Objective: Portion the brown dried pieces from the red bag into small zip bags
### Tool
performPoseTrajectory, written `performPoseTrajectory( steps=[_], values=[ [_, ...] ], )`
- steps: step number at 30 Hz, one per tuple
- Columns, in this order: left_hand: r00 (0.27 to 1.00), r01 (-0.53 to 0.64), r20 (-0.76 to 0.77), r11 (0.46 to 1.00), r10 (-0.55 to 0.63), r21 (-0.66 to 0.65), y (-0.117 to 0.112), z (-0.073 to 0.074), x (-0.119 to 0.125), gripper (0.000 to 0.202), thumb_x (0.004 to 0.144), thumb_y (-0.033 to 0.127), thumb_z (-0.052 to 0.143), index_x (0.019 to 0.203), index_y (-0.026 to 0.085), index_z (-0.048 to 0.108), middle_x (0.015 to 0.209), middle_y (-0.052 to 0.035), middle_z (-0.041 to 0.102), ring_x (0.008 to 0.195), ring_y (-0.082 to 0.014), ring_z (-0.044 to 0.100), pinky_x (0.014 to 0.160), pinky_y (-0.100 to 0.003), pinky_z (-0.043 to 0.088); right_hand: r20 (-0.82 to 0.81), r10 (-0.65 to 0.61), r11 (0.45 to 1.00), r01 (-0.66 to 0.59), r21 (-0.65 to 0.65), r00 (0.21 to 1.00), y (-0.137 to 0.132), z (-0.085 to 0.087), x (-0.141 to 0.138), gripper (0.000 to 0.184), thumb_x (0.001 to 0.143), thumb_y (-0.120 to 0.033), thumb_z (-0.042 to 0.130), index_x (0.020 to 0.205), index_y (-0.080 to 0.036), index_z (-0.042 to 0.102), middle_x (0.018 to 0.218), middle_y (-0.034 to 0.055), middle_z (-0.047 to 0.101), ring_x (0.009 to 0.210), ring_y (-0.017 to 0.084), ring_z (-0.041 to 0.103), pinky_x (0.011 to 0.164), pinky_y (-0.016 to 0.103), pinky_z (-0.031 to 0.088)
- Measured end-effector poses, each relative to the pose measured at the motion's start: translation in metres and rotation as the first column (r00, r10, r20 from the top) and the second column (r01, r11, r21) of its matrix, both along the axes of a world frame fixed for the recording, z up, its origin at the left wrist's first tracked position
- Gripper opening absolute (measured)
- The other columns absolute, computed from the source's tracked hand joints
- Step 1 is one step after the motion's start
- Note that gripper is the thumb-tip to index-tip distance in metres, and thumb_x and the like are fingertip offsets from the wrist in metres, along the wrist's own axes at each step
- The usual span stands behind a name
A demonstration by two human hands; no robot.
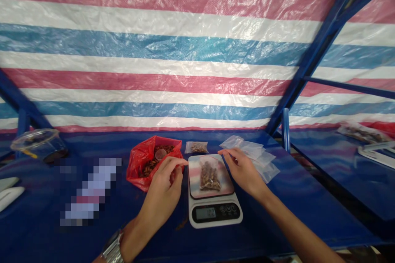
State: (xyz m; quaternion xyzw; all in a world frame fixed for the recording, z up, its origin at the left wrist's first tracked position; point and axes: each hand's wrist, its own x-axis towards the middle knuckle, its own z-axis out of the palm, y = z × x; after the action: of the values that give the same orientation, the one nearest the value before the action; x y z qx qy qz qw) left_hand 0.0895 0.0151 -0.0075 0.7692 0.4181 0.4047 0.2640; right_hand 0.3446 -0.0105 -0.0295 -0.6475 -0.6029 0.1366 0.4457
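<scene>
A small clear bag of brown dried pieces [210, 176] lies on the mirrored plate of a white digital scale [216, 225]. The lit display seems to read 10.0. At the scale's left edge is my left hand [163, 191], its index finger stretched toward the plate and its thumb apart, nothing seen in it. My right hand [242, 170] hovers by the plate's upper right corner, fingers loosely extended and holding nothing visible. Behind my left hand, a red plastic bag [135, 164] holds more brown pieces and a small clear cup [160, 155].
Another filled small bag [196, 147] lies behind the scale. Several flat clear zip bags [257, 156] are fanned out at right. A clear tub [40, 144] stands far left on the blue table [123, 238]. Blue metal bars [308, 61] and a striped tarp [154, 82] close off the back.
</scene>
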Motion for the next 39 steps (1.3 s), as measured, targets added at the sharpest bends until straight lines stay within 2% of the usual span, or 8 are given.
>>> performPoseTrajectory(
  steps=[10,19,24,27,29,32,35,39],
  values=[
    [0.999,0.029,0.038,1.0,-0.029,-0.009,-0.004,0.004,0.002,0.023,0.099,0.024,0.045,0.099,0.025,0.068,0.104,-0.0036,0.07,0.099,-0.0189,0.066,0.088,-0.031,0.051,0.097,0.019,1.0,-0.017,-0.024,0.995,0.003,-0.002,-0.007,0.039,0.103,-0.043,0.042,0.11,-0.025,0.076,0.107,0.008,0.07,0.11,0.025,0.062,0.102,0.043,0.047],
    [0.998,0.04,0.041,0.999,-0.04,0.005,-0.002,0.003,0.003,0.025,0.098,0.019,0.044,0.098,0.025,0.068,0.103,-0.0037,0.069,0.101,-0.0187,0.065,0.091,-0.031,0.049,0.155,0.055,0.998,-0.059,0.021,0.986,0.005,0.0,-0.012,0.035,0.102,-0.042,0.046,0.109,-0.026,0.076,0.107,0.009,0.067,0.112,0.026,0.059,0.105,0.043,0.045],
    [0.998,0.051,0.039,0.999,-0.051,0.01,-0.004,0.004,0.004,0.025,0.098,0.019,0.045,0.095,0.025,0.069,0.1,-0.0036,0.07,0.098,-0.0189,0.065,0.089,-0.031,0.049,0.178,0.036,0.999,-0.036,-0.004,0.983,0.007,0.001,-0.015,0.024,0.095,-0.035,0.056,0.101,-0.025,0.077,0.107,0.0094,0.064,0.111,0.028,0.058,0.104,0.045,0.044],
    [0.998,0.044,0.051,0.999,-0.045,0.014,-0.007,0.003,0.007,0.023,0.098,0.024,0.047,0.098,0.024,0.069,0.103,-0.0049,0.07,0.101,-0.0201,0.065,0.093,-0.033,0.049,0.111,0.068,0.997,-0.07,0.016,0.992,0.004,0.009,-0.021,0.018,0.093,-0.033,0.058,0.092,-0.024,0.074,0.103,0.0077,0.065,0.109,0.027,0.059,0.103,0.044,0.045],
    [0.997,0.01,0.079,1.0,-0.009,-0.01,-0.008,0.002,0.01,0.021,0.097,0.03,0.054,0.109,0.024,0.07,0.111,-0.0062,0.071,0.109,-0.0222,0.064,0.1,-0.037,0.048,0.026,0.13,0.99,-0.131,0.051,0.991,0.0,0.018,-0.028,0.018,0.095,-0.035,0.057,0.093,-0.024,0.072,0.101,0.0062,0.067,0.103,0.024,0.061,0.098,0.04,0.048],
    [0.991,-0.01,0.13,0.99,0.028,-0.137,-0.009,0.001,0.013,0.033,0.092,0.039,0.063,0.12,0.024,0.069,0.117,-0.0075,0.071,0.114,-0.0246,0.063,0.103,-0.039,0.047,-0.114,0.247,0.968,-0.24,0.079,0.962,-0.007,0.032,-0.042,0.02,0.097,-0.039,0.057,0.098,-0.025,0.07,0.101,0.0047,0.07,0.094,0.02,0.064,0.089,0.034,0.051],
    [0.98,0.044,0.201,0.968,0.007,-0.248,-0.008,0.001,0.014,0.026,0.094,0.041,0.06,0.108,0.023,0.074,0.108,-0.0061,0.074,0.104,-0.0226,0.067,0.097,-0.034,0.049,-0.266,0.314,0.949,-0.296,0.104,0.912,-0.01,0.038,-0.054,0.02,0.094,-0.039,0.063,0.108,-0.025,0.069,0.105,0.0038,0.071,0.094,0.019,0.066,0.089,0.032,0.052],
    [0.967,0.043,0.253,0.975,0.014,-0.218,-0.002,0.001,0.009,0.023,0.094,0.041,0.06,0.098,0.021,0.073,0.101,-0.0039,0.075,0.097,-0.0206,0.068,0.092,-0.031,0.05,-0.42,0.329,0.944,-0.31,0.116,0.846,-0.007,0.037,-0.06,0.03,0.09,-0.04,0.068,0.116,-0.024,0.064,0.096,0.0024,0.07,0.091,0.018,0.068,0.088,0.032,0.054]
  ],
)
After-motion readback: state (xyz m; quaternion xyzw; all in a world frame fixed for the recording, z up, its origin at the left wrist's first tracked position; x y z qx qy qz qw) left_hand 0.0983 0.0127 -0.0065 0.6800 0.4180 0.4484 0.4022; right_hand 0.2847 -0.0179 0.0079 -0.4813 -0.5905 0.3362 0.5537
